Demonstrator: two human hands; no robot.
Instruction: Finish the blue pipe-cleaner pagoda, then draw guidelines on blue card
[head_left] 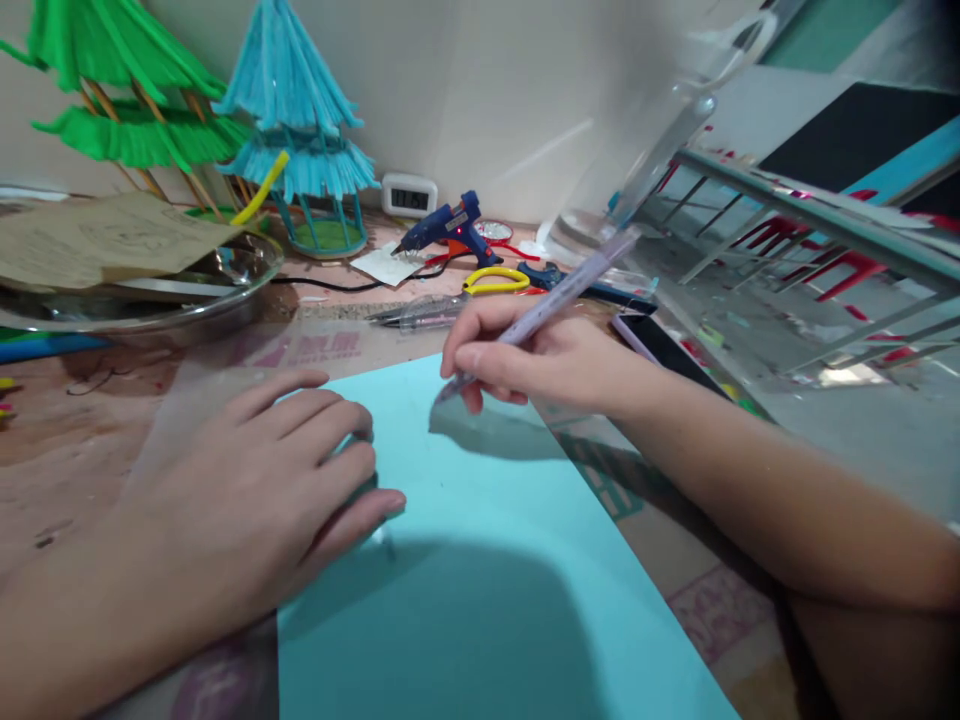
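A sheet of light blue paper (480, 510) lies on the work surface in front of me. Between the thumb and fingers of my right hand (517, 355) is a pale purple pen (555, 300), slanted with its tip down at the upper part of the sheet. Faint small marks show on the paper near the tip. My left hand (292, 480) rests over the sheet's left edge, palm down, fingers apart and a little bent; what lies under the palm is hidden.
Behind the paper are a blue glue gun (450, 228), yellow-handled pliers (496, 281), a small digital clock (409, 195) and a phone (667, 350). Green (142, 110) and blue (296, 130) fuzzy tiered models stand at the back left, near a metal bowl (259, 262) holding brown paper.
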